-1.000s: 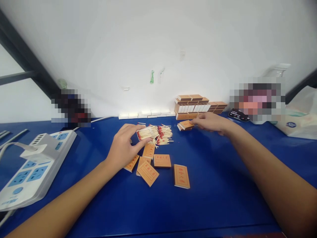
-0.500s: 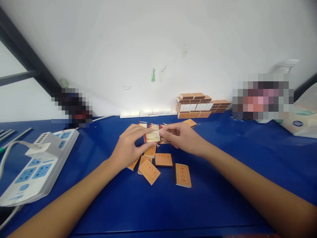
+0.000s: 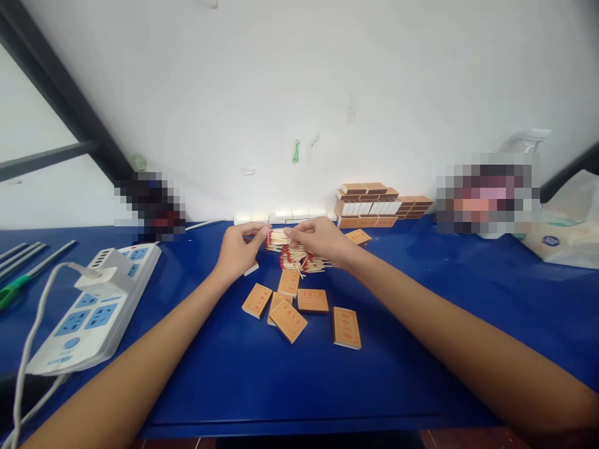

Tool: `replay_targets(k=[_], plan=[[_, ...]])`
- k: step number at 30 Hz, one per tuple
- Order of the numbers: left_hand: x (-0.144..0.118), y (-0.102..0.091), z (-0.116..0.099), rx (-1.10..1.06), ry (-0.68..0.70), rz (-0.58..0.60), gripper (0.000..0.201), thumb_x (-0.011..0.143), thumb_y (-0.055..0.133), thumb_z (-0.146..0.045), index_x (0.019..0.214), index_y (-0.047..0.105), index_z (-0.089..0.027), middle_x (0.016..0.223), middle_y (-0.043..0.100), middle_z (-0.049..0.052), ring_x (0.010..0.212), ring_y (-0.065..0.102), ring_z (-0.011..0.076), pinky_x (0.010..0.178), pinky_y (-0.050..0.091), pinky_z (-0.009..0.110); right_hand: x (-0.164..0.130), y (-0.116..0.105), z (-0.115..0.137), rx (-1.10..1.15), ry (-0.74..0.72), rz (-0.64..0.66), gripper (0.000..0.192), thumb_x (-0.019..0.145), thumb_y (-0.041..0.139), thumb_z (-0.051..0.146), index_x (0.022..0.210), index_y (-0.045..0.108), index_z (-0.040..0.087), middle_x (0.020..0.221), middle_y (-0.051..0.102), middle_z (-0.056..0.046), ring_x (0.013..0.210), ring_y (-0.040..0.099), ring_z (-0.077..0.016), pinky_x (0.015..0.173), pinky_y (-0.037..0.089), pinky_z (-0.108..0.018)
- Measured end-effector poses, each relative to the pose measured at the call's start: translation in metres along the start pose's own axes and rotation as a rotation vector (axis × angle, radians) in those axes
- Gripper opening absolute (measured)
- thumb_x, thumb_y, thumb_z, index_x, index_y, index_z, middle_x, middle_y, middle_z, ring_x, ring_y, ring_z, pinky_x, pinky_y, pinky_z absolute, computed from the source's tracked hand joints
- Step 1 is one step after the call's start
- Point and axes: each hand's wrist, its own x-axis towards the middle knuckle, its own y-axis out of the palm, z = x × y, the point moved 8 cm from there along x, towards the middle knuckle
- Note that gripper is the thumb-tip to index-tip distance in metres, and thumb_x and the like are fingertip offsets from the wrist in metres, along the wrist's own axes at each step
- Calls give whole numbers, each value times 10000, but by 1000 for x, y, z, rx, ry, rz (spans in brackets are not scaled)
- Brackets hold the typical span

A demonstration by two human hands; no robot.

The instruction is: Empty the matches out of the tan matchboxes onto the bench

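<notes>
**Q:** Hands first: what does each one hold?

**R:** Both pinch one small bundle of matches (image 3: 277, 237), lifted just above the loose match pile (image 3: 299, 260). The left hand (image 3: 238, 252) grips the bundle's left end between thumb and fingers; the right hand (image 3: 321, 240) grips its right end the same way. Neither hand is slack.

**Q:** What lies around the pile?

**R:** Nearer the person than the pile lie five orange matchboxes (image 3: 299, 308), flat, some overlapping, one a little apart to the right. One more box (image 3: 358, 236) lies just right of the pile, beside the right wrist. A white sliver (image 3: 251, 269) shows under the left hand; what it is cannot be told.

**Q:** And behind the pile?

**R:** A row of white trays (image 3: 281, 217) runs along the wall (image 3: 299, 93), and right of that a stack of boxes (image 3: 374, 202) stands against it. So little room is left on the far side of the pile.

**Q:** Where is the open room, then?

**R:** Bare blue table (image 3: 421, 349) spreads right of the pile and toward the near edge, crossed only by the right forearm. Left of the pile there is a clear strip, then a power strip (image 3: 96, 305) with a white plug and cord. Farther left, by the table's left edge, lie grey rods (image 3: 28, 252) and a green-handled tool (image 3: 12, 292). Far right of the pile sit a blurred patch and a plastic bag (image 3: 561, 231).
</notes>
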Motion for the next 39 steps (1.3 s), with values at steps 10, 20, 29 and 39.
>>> replay_targets(k=[10, 20, 29, 39], plan=[[3, -12, 17, 141, 32, 60, 263, 892, 702, -398, 1015, 802, -189, 953, 810, 87, 864, 758, 255, 803, 590, 401, 16, 21, 21, -502, -197, 0, 199, 883, 746, 350, 796, 770, 173, 709, 717, -40, 632, 588, -144, 606, 369, -296], [-1, -15, 6, 178, 85, 114, 220, 862, 730, -364, 1006, 794, -210, 983, 807, 59, 881, 739, 212, 834, 577, 368, 11, 20, 21, -675, -331, -60, 132, 862, 797, 298, 923, 744, 195, 803, 708, -21, 765, 614, -169, 677, 367, -298], [-4, -18, -5, 179, 131, 201, 193, 819, 797, -385, 953, 810, -247, 998, 805, 38, 912, 728, 209, 849, 555, 364, -17, 41, 37, -1024, -568, -110, 55, 941, 722, 232, 955, 704, 182, 970, 699, -59, 882, 606, -196, 665, 330, -306], [-7, -15, -11, 163, 139, 164, 263, 936, 662, -446, 1020, 789, -232, 1044, 802, 44, 937, 736, 209, 859, 577, 367, -36, 35, 51, -1067, -806, -245, 206, 1039, 523, 189, 947, 708, 186, 935, 705, -68, 902, 567, -215, 700, 372, -329]])
